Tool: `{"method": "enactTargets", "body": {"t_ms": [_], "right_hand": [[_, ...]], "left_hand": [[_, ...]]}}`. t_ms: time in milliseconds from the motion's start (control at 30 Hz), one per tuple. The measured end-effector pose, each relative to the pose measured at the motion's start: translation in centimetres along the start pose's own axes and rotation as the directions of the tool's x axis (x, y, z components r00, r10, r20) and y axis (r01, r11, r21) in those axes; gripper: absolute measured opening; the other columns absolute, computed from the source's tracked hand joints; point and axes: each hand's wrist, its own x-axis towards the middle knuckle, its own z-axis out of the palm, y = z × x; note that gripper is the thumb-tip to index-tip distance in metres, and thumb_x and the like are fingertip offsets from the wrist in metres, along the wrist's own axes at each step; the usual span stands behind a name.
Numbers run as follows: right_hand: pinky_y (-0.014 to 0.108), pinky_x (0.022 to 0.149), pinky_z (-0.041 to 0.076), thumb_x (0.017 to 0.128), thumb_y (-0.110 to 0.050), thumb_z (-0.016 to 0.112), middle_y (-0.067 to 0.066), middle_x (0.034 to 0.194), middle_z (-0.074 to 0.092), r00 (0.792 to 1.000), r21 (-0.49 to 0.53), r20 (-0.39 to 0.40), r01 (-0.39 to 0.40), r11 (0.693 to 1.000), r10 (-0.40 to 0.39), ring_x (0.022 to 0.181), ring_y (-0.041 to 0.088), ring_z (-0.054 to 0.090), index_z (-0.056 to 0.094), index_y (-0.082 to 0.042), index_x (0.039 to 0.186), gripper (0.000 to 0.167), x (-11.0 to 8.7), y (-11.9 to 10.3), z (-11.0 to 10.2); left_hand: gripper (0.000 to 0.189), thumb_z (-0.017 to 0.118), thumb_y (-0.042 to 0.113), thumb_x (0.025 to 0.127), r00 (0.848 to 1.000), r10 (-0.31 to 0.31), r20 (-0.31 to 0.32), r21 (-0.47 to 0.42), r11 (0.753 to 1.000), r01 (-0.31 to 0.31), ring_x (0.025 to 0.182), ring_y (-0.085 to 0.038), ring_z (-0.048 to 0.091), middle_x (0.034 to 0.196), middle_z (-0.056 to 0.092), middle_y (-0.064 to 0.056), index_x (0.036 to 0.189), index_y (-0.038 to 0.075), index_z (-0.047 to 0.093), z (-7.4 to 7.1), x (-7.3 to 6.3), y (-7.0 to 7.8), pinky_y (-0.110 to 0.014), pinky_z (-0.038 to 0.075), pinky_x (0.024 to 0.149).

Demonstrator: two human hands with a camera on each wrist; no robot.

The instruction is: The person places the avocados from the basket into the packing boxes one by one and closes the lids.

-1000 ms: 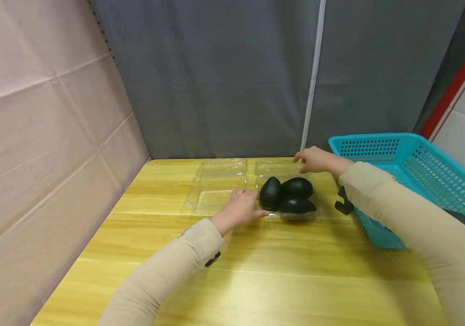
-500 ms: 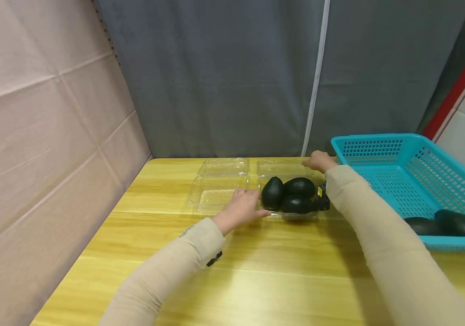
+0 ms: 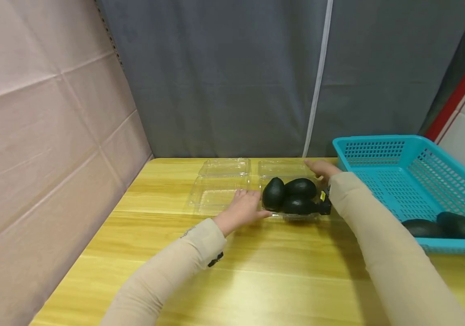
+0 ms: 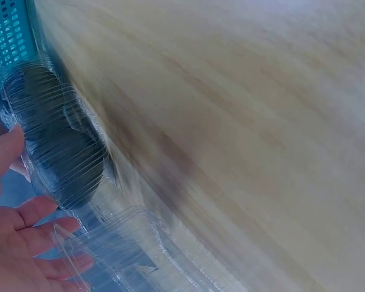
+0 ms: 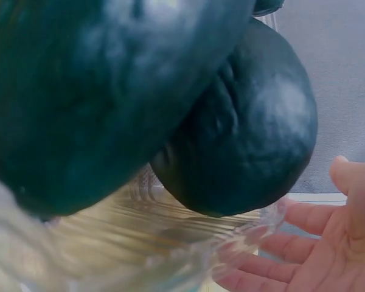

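Note:
Three dark green avocados (image 3: 273, 194) lie together in the base of a clear plastic clamshell box whose lid (image 3: 283, 168) is folded back. At the box's left side is my left hand (image 3: 241, 210), fingers spread and straight, thumb along the front corner. The left wrist view shows this hand (image 4: 18, 240) beside the ribbed wall, gripping nothing. My right hand (image 3: 323, 168) is at the far right side of the same box. In the right wrist view its straight fingers (image 5: 274, 261) lie against the outside of the clear wall.
A second clear clamshell (image 3: 220, 197), lid back, stands to the left with no fruit in it. On the right is a turquoise basket (image 3: 395, 142) with two more avocados (image 3: 462, 225). A grey curtain (image 3: 224, 81) hangs behind the table.
My right hand has gone from above the lid's right edge down to the box's right side. My left hand has stayed beside the box. The view has shifted slightly.

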Motion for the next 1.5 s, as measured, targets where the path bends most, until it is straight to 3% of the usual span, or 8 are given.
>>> {"method": "enactTargets", "body": {"t_ms": [100, 267, 600, 967, 1067, 1267, 1400, 1500], "right_hand": [[0.054, 0.098, 0.037, 0.096, -0.05, 0.01, 0.036, 0.143, 0.011, 1.0, 0.019, 0.0, -0.012, 1.0, 0.012, 0.124, 0.056, 0.025, 0.006, 0.013, 0.141, 0.077, -0.3, -0.1, 0.0], [0.056, 0.103, 0.028, 0.096, -0.05, 0.011, 0.034, 0.144, 0.007, 1.0, 0.044, 0.006, -0.024, 0.999, 0.023, 0.127, 0.055, 0.018, 0.0, 0.01, 0.142, 0.077, -0.2, -0.2, -0.2], [0.058, 0.105, 0.021, 0.097, -0.047, 0.013, 0.039, 0.142, 0.009, 0.999, 0.13, -0.034, 0.047, 0.99, -0.043, 0.129, 0.055, 0.015, -0.01, 0.01, 0.14, 0.075, -1.2, -0.9, -0.7], [0.058, 0.106, 0.02, 0.096, -0.051, 0.01, 0.038, 0.143, 0.008, 0.993, 0.2, -0.069, 0.109, 0.974, -0.097, 0.13, 0.053, 0.013, -0.014, 0.005, 0.141, 0.076, -2.4, -1.8, -1.8], [0.057, 0.106, 0.02, 0.094, -0.053, 0.009, 0.037, 0.144, 0.009, 0.99, 0.208, -0.1, 0.116, 0.971, -0.097, 0.131, 0.052, 0.014, -0.016, 0.005, 0.14, 0.078, -2.8, -2.3, -2.1], [0.056, 0.107, 0.018, 0.092, -0.057, 0.009, 0.034, 0.146, 0.006, 0.974, 0.292, -0.172, 0.194, 0.936, -0.149, 0.132, 0.05, 0.013, -0.015, 0.001, 0.142, 0.081, -4.0, -3.1, -2.4], [0.056, 0.108, 0.017, 0.091, -0.059, 0.012, 0.031, 0.147, 0.005, 0.965, 0.345, -0.218, 0.217, 0.913, -0.147, 0.133, 0.047, 0.014, -0.011, -0.001, 0.144, 0.082, -5.1, -3.7, -2.4], [0.057, 0.108, 0.014, 0.091, -0.06, 0.015, 0.029, 0.149, 0.002, 0.967, 0.364, -0.222, 0.2, 0.91, -0.124, 0.135, 0.046, 0.01, -0.016, -0.004, 0.143, 0.083, -5.9, -4.0, -2.2]], "left_hand": [[0.052, 0.058, 0.054, 0.082, 1.0, 0.003, -0.002, 0.0, 1.0, -0.003, 0.117, -0.03, 0.046, 0.119, 0.058, -0.006, 0.109, 0.01, 0.055, 0.0, 0.0, 0.1, -0.047, 0.023, 0.107], [0.05, 0.058, 0.054, 0.082, 1.0, 0.015, -0.004, 0.002, 1.0, -0.015, 0.115, -0.028, 0.047, 0.114, 0.06, -0.005, 0.107, 0.011, 0.055, 0.1, 0.0, 0.0, -0.045, 0.026, 0.107], [0.053, 0.058, 0.053, 0.083, 0.999, 0.005, 0.036, -0.017, 1.0, -0.004, 0.128, -0.034, 0.037, 0.123, 0.057, -0.008, 0.113, 0.008, 0.054, -0.2, 0.1, 0.0, -0.046, 0.022, 0.109], [0.052, 0.059, 0.051, 0.083, 0.999, 0.007, 0.034, -0.016, 1.0, -0.006, 0.128, -0.035, 0.037, 0.123, 0.057, -0.01, 0.112, 0.008, 0.054, -0.3, 0.3, -0.2, -0.045, 0.022, 0.11], [0.051, 0.06, 0.051, 0.083, 0.999, 0.012, 0.032, -0.01, 1.0, -0.012, 0.121, -0.032, 0.043, 0.117, 0.059, -0.007, 0.11, 0.008, 0.054, -0.4, 0.4, -0.3, -0.045, 0.023, 0.108], [0.049, 0.06, 0.052, 0.082, 0.999, 0.027, 0.019, 0.006, 1.0, -0.027, 0.099, -0.025, 0.049, 0.106, 0.062, -0.003, 0.106, 0.009, 0.056, -0.3, 0.4, -0.4, -0.043, 0.026, 0.103], [0.052, 0.06, 0.054, 0.081, 1.0, 0.018, 0.017, 0.003, 1.0, -0.018, 0.102, -0.026, 0.049, 0.112, 0.061, -0.003, 0.108, 0.01, 0.056, -0.3, 0.4, -0.6, -0.046, 0.024, 0.105], [0.054, 0.06, 0.055, 0.081, 1.0, 0.01, 0.014, 0.002, 1.0, -0.01, 0.109, -0.028, 0.048, 0.117, 0.06, -0.004, 0.111, 0.01, 0.057, -0.3, 0.5, -0.6, -0.051, 0.02, 0.108]]}}
